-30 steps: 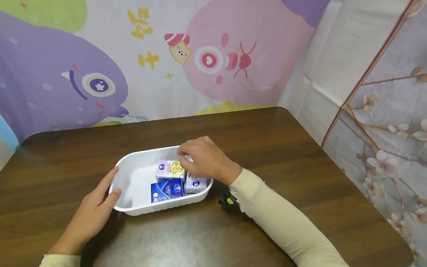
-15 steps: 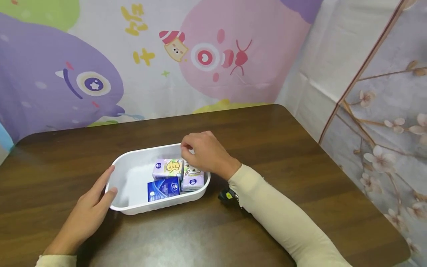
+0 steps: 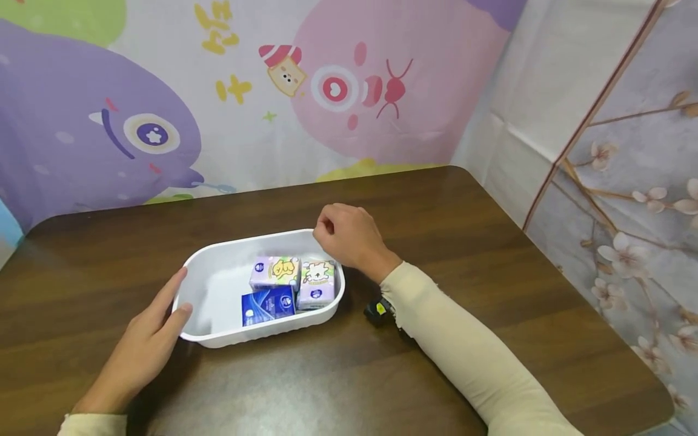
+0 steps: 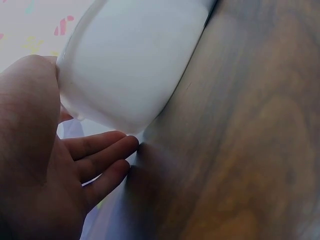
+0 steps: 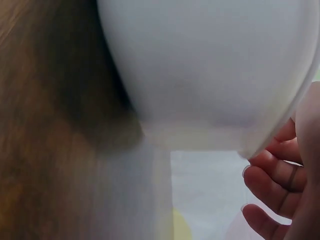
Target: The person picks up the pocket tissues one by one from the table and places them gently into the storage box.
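Observation:
A white oblong plastic basin (image 3: 212,341) sits on the table and holds three small tissue packs at its right side. One lilac pack with a yellow bear (image 3: 275,271) lies behind the blue pack (image 3: 268,305); another lilac pack with a white bear (image 3: 317,283) lies at the right end. My left hand (image 3: 144,342) touches the basin's left end, thumb and index fingertip at the rim; in the left wrist view its fingers (image 4: 102,165) extend along the outside. My right hand (image 3: 351,236) is over the back right corner, fingers loosely curled close by the rim, holding nothing.
The brown wooden table (image 3: 305,387) has rounded corners and ends at a cartoon-printed cloth (image 3: 245,145) behind. A flower-patterned curtain (image 3: 627,242) hangs along the right side. A small black device (image 3: 377,310) shows beside the right cuff.
My right hand has moved right and away from the tissue packs to the basin's back right corner, uncovering the right-hand lilac pack. The left hand stays at the basin's left end.

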Demonstrator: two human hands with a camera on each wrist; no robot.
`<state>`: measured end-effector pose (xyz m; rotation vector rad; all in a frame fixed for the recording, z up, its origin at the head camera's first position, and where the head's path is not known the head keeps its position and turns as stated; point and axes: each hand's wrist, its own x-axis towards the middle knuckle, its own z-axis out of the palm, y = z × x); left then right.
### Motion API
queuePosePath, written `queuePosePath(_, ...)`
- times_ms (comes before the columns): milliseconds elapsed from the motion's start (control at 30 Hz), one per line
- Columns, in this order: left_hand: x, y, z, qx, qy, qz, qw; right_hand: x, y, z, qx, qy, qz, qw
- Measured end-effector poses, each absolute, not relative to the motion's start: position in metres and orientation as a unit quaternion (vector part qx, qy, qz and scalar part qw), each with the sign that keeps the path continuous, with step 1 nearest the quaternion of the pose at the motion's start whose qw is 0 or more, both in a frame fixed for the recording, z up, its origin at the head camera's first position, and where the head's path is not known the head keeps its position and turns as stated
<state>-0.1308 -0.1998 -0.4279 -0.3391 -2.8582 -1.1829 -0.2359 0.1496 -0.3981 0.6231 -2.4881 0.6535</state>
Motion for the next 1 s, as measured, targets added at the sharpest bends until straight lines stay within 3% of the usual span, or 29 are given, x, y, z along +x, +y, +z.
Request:
queuePosePath(300,-0.125,-0.205,-0.422,-0.104,-0.924,-0.368,0.029,-0.242,0.147,-0.396,0.200,-0.927,0.239,0.206)
queuePosePath(667,-0.124,-0.205,-0.415,-0.043,-0.927,-0.329,0.175,-0.247,0.147,-0.394,0.131,-0.958,0.216,0.138)
queuePosePath(1000,-0.130,-0.207,-0.402,-0.058,-0.940,-0.322,0.092,-0.234,0.169,-0.403,0.100,-0.965,0.206,0.129)
